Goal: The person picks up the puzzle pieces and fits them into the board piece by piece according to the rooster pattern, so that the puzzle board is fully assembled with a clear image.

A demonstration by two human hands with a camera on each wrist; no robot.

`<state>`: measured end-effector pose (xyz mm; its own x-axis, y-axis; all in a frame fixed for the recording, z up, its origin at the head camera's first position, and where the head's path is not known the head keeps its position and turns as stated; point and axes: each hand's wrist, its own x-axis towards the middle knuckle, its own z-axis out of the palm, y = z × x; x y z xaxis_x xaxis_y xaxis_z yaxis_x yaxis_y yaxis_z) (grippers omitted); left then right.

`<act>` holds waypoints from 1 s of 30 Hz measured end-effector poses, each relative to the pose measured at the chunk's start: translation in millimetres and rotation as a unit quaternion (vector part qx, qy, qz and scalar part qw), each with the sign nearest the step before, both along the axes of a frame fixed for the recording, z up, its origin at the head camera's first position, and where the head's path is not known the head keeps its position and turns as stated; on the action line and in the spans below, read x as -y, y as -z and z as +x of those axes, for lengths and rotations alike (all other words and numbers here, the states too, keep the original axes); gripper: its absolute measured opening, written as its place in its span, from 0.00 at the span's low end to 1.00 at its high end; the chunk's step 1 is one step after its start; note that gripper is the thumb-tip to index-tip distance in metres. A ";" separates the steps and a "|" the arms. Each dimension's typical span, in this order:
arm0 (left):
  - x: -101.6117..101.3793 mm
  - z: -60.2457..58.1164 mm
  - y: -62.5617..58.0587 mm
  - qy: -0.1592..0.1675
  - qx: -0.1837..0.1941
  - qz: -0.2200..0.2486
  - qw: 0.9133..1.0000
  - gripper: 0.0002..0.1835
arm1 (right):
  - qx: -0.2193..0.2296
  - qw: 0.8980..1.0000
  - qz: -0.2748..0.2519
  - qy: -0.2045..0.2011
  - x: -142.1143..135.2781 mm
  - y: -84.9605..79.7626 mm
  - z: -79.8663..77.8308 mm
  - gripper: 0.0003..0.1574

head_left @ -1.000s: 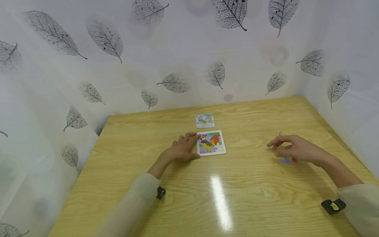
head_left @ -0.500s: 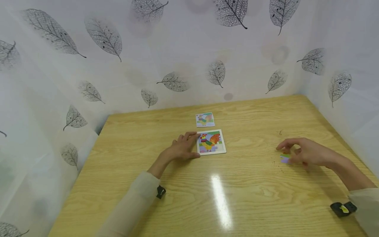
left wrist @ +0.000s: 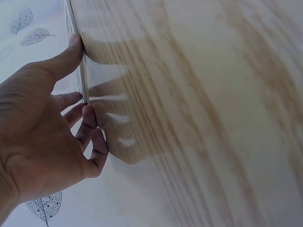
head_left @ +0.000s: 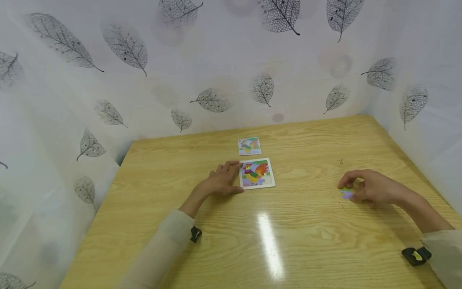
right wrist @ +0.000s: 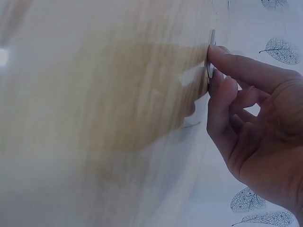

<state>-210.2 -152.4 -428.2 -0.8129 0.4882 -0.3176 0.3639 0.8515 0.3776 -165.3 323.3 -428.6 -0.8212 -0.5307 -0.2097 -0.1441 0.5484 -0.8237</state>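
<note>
A square rooster jigsaw puzzle in a white-rimmed tray [head_left: 271,172] lies on the table, with a gap at its lower right. My left hand [head_left: 223,181] holds the tray by its left side, thumb at the near corner and fingertips at the far one. In the left wrist view the tray [left wrist: 84,78] shows edge-on against thumb and fingers. Over at the right, my right hand [head_left: 377,188] pinches a small purple and green puzzle piece [head_left: 347,194] by its edges. The right wrist view has this piece [right wrist: 210,71] edge-on between thumb and fingers, close to the tabletop.
Just behind the tray lies a square picture card [head_left: 249,146] with the same rooster in paler colours. The wood-grain table [head_left: 306,241] reaches back to a white leaf-print curtain [head_left: 231,52], which also runs along both sides. A bright reflection streaks the front.
My right hand has shifted a little right and closed its fingers on the purple and green puzzle piece. My left hand and the tray have stayed in place.
</note>
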 end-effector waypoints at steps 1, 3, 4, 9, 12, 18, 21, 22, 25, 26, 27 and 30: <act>0.1 -0.1 -0.2 0.000 0.001 0.000 1.000 0.48 | 0.000 1.000 -0.001 -0.001 0.1 0.0 0.1 0.22; 0.6 -0.1 -0.7 0.000 0.004 0.001 1.000 0.49 | 0.003 1.000 -0.004 -0.003 0.4 -0.1 0.2 0.21; 0.7 -0.2 -1.3 0.001 0.006 0.001 1.000 0.49 | 0.005 1.000 -0.005 -0.004 0.5 -0.1 0.2 0.21; 1.7 -0.2 -3.2 0.003 0.013 0.005 1.000 0.50 | 0.000 1.000 -0.006 -0.005 1.0 0.5 0.0 0.21; 1.9 -0.1 -3.7 0.002 0.016 0.010 1.000 0.50 | -0.006 1.000 -0.005 -0.006 1.3 1.0 0.1 0.21; 2.4 -0.7 -2.4 0.006 0.017 0.007 1.000 0.50 | -0.008 1.000 0.010 -0.001 5.1 2.1 -0.2 0.19; 2.5 -1.3 -1.4 0.009 0.015 0.004 1.000 0.50 | -0.011 1.000 0.016 -0.002 10.2 1.1 -1.4 0.18; 2.5 -1.5 -1.0 0.010 0.014 0.003 1.000 0.51 | -0.014 1.000 0.017 -0.004 12.3 0.6 -1.9 0.18; 2.6 -2.3 -1.1 0.012 0.016 0.000 1.000 0.51 | -0.026 0.999 0.021 -0.009 19.4 -0.4 -4.3 0.18; 2.7 -2.5 -1.2 0.013 0.018 0.000 1.000 0.52 | -0.029 0.999 0.023 -0.007 22.2 -0.8 -5.2 0.18; 2.9 -2.7 -1.3 0.014 0.020 0.000 1.000 0.52 | -0.030 0.999 0.025 -0.008 25.3 -1.0 -6.4 0.18; 3.2 -2.9 -0.7 0.013 0.024 0.001 1.000 0.52 | -0.027 0.999 0.032 -0.003 35.4 -1.9 -9.5 0.17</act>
